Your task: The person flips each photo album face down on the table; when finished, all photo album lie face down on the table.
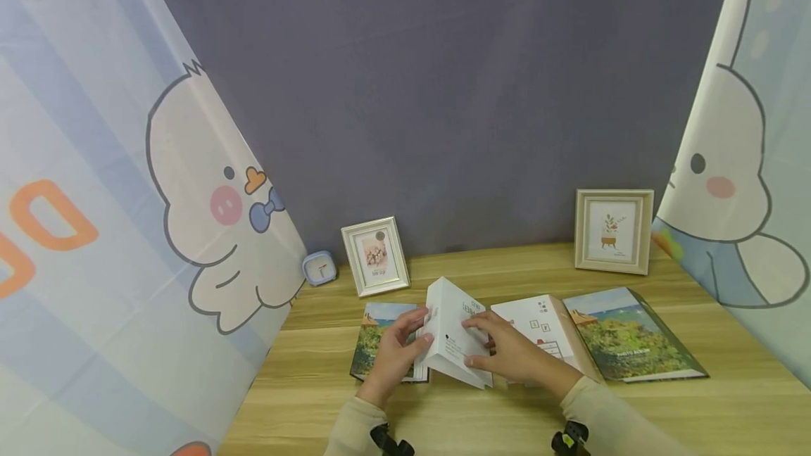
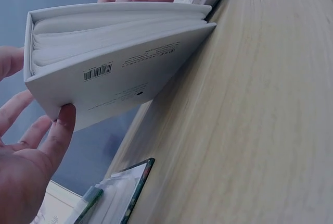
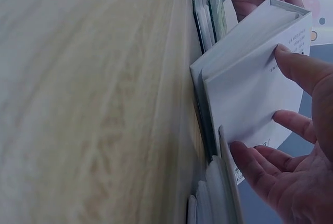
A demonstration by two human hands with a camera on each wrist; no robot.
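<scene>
On the wooden counter (image 1: 481, 421), the white book (image 1: 453, 333) stood tilted on its lower edge between a landscape album (image 1: 380, 336) at nine o'clock and an open booklet (image 1: 538, 322) at three. The left hand (image 1: 395, 350) pinched its spine corner, and the right hand (image 1: 516, 354) lay spread on the cover; I'd have kept that bottom edge planted while tipping it.

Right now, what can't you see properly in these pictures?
- White book, head view: cover print too small to read.
- Book under left hand, head view: the hand and white book hide its right part.
- Small blue clock, head view: face too small to read.
- Right hand, right wrist view: cut off by the frame edge.
</scene>
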